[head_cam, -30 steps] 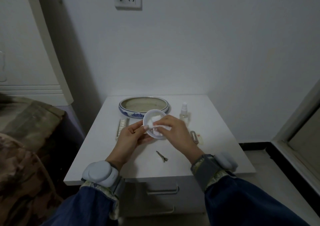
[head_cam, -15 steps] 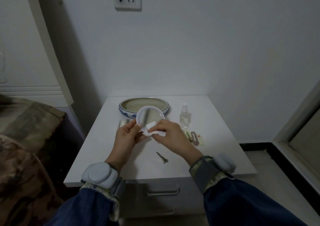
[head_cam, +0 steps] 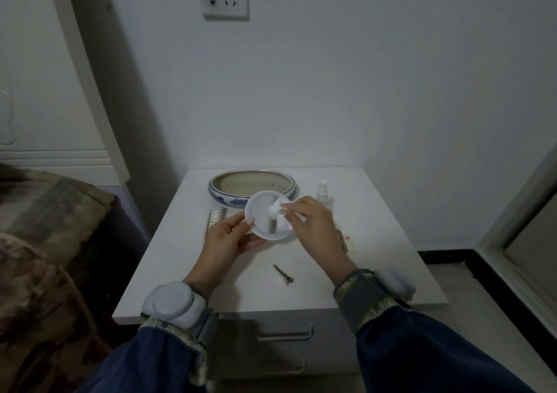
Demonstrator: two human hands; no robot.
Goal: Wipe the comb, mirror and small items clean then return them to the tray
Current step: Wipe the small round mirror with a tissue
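Mid-task: left hand [head_cam: 223,242] grips round mirror [head_cam: 265,218]; right hand [head_cam: 313,227] pinches tissue wad [head_cam: 278,215] against it. Comb [head_cam: 215,216], hair clip [head_cam: 284,274] lie outside the empty blue-and-white tray [head_cam: 226,201].

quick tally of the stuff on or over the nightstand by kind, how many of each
mirror: 1
wipe: 1
tray: 1
comb: 1
spray bottle: 1
hair clip: 1
small items half hidden behind the right hand: count unclear
total: 6 at least
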